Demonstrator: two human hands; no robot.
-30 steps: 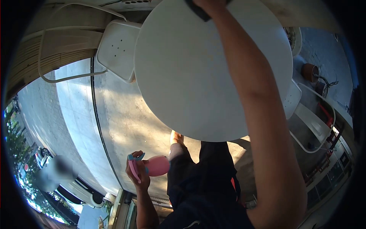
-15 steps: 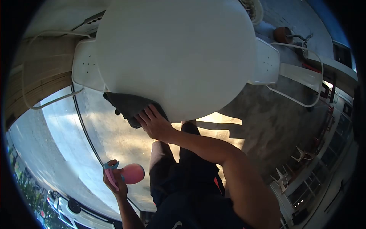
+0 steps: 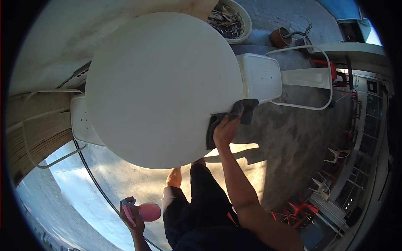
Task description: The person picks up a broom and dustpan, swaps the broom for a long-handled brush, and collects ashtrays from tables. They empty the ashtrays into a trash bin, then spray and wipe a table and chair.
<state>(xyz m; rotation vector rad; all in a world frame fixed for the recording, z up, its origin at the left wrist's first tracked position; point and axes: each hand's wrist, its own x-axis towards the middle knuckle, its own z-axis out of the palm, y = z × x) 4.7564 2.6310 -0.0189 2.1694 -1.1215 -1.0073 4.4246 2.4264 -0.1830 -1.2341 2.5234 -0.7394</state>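
Note:
My right hand (image 3: 226,133) grips a dark grey cloth (image 3: 214,133) at the right front edge of the round white table (image 3: 163,88). Part of the cloth lies on the tabletop, and another part sticks out past the rim toward the white chair on the right. Down at the lower left, away from the table, my left hand (image 3: 133,221) is wrapped round a pink spray bottle (image 3: 149,212) with a light blue part at its head. The bottle is tilted on its side.
White metal chairs stand left (image 3: 81,119) and right (image 3: 261,77) of the table. A large round planter (image 3: 247,21) and a brown pot (image 3: 279,37) sit behind. Farther right are a red chair (image 3: 295,213) and several white ones. A dark cable (image 3: 90,169) runs along the floor at left.
My right hand has carried the cloth along the front edge from the left side to the right side of the table. The view has shifted; my left hand still holds the bottle.

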